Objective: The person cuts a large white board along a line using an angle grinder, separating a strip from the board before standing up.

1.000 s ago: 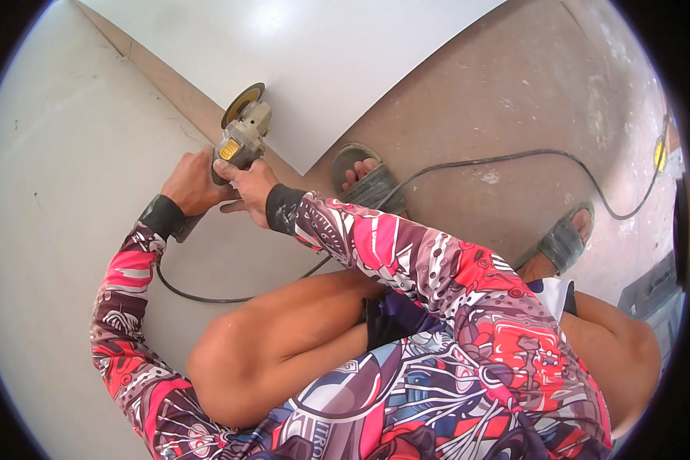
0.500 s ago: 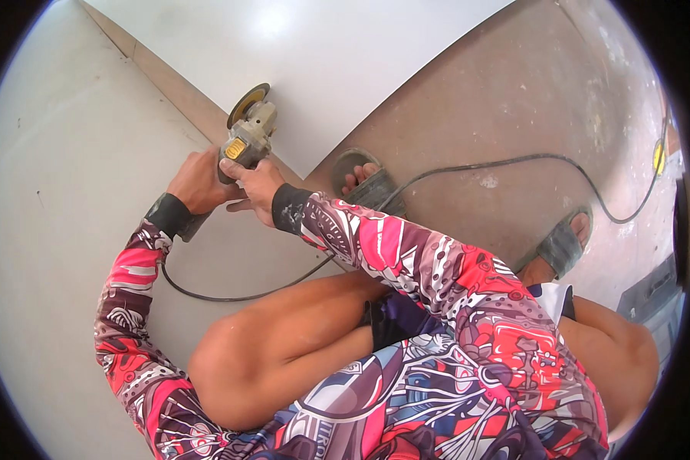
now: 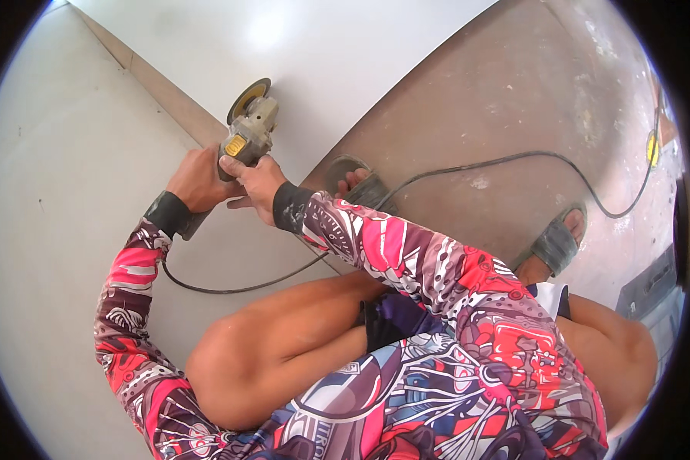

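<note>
An angle grinder [image 3: 248, 132] with a round disc [image 3: 248, 100] at its far end is held in both my hands. My left hand [image 3: 199, 181] wraps round the rear of its body. My right hand [image 3: 259, 184] grips the body from the right side, thumb on top near the yellow patch. The disc stands over the corner region of a glossy white sheet [image 3: 337, 69]; whether it touches cannot be told. From the grinder's rear, near my left cuff, a black cord [image 3: 245, 291] loops under my right arm and off to the right.
A large pale sheet [image 3: 69, 192] lies on the left, with a strip of brown floor [image 3: 146, 80] between it and the white sheet. The cord crosses the dusty floor [image 3: 468, 123] past my sandalled feet [image 3: 556, 245]. A grey box-like thing [image 3: 648, 284] sits at the far right.
The view has shifted slightly, so the white sheet, floor and feet appear a little up and left. Both hands keep their hold on the grinder, which now covers the sheet's near corner.
</note>
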### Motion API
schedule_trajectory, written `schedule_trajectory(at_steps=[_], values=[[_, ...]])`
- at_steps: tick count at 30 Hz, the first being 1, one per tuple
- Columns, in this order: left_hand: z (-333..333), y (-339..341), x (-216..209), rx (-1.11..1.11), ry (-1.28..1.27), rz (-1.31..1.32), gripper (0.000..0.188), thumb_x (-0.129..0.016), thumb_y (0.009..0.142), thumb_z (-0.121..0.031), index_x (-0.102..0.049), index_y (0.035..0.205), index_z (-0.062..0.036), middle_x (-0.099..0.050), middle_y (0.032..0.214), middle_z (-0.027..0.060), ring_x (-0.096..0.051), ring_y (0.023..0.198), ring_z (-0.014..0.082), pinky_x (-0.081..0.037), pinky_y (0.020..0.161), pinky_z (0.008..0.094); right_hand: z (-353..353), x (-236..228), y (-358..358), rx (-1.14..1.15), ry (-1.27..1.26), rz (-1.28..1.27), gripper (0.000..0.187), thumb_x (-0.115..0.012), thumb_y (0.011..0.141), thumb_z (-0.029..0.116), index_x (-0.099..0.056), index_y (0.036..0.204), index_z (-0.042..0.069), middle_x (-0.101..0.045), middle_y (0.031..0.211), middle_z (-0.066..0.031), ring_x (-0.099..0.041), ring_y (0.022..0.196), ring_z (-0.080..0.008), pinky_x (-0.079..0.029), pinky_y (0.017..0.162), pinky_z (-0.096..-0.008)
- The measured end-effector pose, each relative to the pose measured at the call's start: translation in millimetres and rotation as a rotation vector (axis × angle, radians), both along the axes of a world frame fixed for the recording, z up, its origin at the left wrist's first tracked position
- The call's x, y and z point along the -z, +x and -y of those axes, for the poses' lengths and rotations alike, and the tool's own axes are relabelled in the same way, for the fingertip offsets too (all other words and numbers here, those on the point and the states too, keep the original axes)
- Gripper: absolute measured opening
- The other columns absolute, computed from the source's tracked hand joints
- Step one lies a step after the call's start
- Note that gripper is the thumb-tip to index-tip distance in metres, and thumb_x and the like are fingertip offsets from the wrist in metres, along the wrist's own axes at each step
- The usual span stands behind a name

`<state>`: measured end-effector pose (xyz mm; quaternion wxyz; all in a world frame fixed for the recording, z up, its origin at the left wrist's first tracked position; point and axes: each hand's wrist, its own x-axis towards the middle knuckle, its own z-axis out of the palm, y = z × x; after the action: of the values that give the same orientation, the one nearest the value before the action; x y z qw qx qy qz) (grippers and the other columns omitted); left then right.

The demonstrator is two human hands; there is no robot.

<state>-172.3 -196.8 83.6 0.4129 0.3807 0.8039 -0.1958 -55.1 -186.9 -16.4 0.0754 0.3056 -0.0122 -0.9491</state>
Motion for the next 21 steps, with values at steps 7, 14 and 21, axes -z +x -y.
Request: schedule_trajectory(at_steps=[7,14,21], values=[[0.6,-3.4,2.1,-0.052,-0.005,0.011,0.047,-0.076,0.070,-0.031,-0.060,0.095,0.0048,-0.067,0.077,0.0231,-0.066,0.075,0.0417,-0.054,0.069,0.0435,-0.7,-1.5,-4.3,-0.006,0.021,0.018,0.047,-0.067,0.093,0.032,-0.052,0.124,0.000,-0.061,0.117,-0.0168,-0.067,0.096,-0.0311,-0.054,0.086,-0.0537],[0.1,-1.2,1.3,-0.006,0.044,0.035,0.046,-0.076,0.069,-0.032,-0.061,0.093,0.0043,-0.067,0.077,0.0222,-0.067,0.073,0.0401,-0.054,0.068,0.0431,-3.4,-0.9,-0.7,0.001,-0.002,-0.018,0.048,-0.068,0.093,0.032,-0.052,0.125,0.000,-0.061,0.117,-0.0170,-0.067,0.097,-0.0316,-0.055,0.084,-0.0538],[-4.3,1.9,1.2,-0.050,0.018,0.038,0.046,-0.076,0.068,-0.031,-0.061,0.093,0.0044,-0.067,0.077,0.0214,-0.067,0.073,0.0387,-0.054,0.068,0.0427,-2.8,0.9,-1.0,0.000,0.001,0.007,0.048,-0.068,0.092,0.031,-0.052,0.123,-0.003,-0.062,0.115,-0.0177,-0.067,0.097,-0.0321,-0.055,0.084,-0.0535]])
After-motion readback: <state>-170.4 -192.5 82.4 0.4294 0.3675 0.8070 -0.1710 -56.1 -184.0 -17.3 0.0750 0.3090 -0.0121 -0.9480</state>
